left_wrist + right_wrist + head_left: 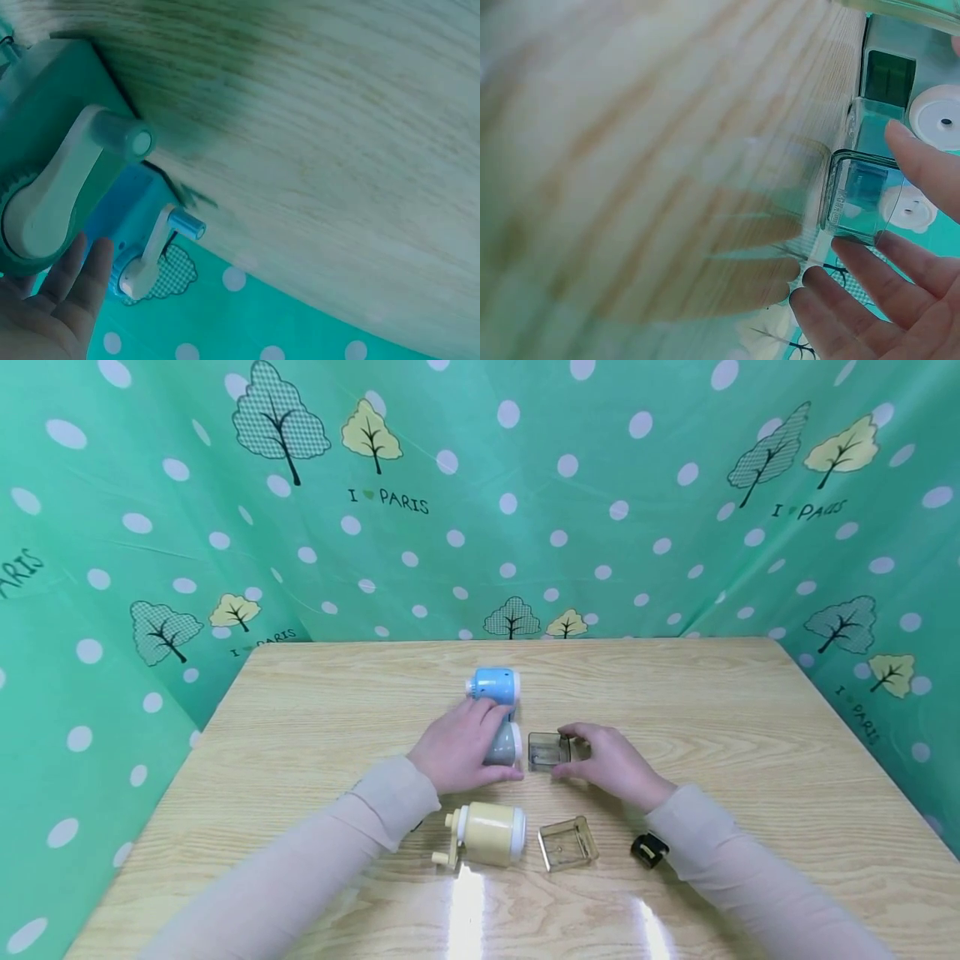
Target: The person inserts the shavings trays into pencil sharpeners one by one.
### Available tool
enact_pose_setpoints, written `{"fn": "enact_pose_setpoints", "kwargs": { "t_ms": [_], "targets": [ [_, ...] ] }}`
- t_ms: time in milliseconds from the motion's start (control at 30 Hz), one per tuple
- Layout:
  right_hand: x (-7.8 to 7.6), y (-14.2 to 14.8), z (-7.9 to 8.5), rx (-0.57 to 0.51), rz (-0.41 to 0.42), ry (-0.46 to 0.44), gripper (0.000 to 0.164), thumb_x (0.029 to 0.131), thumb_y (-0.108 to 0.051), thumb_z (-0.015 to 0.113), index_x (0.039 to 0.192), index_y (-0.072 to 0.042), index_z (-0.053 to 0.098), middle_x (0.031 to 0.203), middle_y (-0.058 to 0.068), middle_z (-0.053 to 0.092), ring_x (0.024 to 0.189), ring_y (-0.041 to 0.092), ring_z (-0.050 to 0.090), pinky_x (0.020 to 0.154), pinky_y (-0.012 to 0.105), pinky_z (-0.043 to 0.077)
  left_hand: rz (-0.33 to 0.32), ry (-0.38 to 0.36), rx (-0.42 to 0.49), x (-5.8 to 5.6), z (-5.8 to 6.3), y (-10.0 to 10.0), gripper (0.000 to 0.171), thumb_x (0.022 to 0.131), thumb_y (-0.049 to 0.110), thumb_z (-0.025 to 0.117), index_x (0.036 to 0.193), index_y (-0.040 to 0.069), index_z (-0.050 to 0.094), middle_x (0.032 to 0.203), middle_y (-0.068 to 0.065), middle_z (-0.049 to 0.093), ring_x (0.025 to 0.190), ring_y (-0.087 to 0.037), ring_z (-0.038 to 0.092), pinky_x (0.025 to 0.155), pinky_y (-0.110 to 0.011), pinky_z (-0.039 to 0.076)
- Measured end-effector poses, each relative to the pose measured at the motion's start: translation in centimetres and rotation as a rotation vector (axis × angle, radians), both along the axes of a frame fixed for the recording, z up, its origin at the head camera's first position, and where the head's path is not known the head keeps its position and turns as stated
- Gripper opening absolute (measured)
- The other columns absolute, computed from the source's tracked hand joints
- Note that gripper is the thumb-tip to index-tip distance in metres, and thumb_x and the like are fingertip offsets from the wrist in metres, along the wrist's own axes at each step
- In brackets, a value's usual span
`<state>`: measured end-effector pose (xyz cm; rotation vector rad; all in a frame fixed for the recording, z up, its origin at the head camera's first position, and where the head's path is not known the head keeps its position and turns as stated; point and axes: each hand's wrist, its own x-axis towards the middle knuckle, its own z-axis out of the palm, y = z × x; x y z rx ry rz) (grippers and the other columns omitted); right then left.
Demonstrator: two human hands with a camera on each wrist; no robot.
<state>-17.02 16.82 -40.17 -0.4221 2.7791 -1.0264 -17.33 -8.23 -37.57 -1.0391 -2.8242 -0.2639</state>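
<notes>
Three crank pencil sharpeners lie in a column on the table. My left hand grips the middle, grey sharpener from above, thumb on its near side and fingers on the far side. The left wrist view shows its pale crank beside my fingers. Just beyond lies the blue sharpener. To the right, my right hand pinches a smoky clear shavings drawer between thumb and fingers. This drawer faces the grey sharpener's white end, a small gap between them.
Nearer to me lies the beige sharpener, its crank to the left. A clear amber-tinted drawer rests to its right. A small black device shows at my right cuff. Behind the wooden table hangs a green dotted curtain.
</notes>
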Motion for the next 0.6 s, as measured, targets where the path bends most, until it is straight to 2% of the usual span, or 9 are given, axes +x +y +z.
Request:
{"fn": "enact_pose_setpoints", "kwargs": {
  "t_ms": [400,600],
  "targets": [
    [-0.12,0.0,0.0,-0.004,-0.013,-0.021,0.075,0.075,-0.034,0.082,0.136,0.003,0.06,0.128,0.022,0.066,0.118,0.04,0.059,0.104,0.057,0.044,0.02,-0.068,-0.015,0.03,-0.26,0.17,0.105,0.071,0.063,0.074,0.148,-0.003,0.044,0.134,-0.018,0.056,0.121,-0.03,0.054,0.103,-0.041,0.049],
    [-0.1,-0.06,0.11,-0.003,-0.013,-0.04,0.076,0.076,-0.035,0.082,0.137,0.004,0.059,0.128,0.023,0.065,0.118,0.041,0.059,0.104,0.058,0.044,0.03,-0.072,-0.027,0.0,-0.49,0.29,0.101,0.073,0.058,0.076,0.147,-0.003,0.046,0.134,-0.018,0.056,0.121,-0.032,0.054,0.1,-0.042,0.051]
  ]
}}
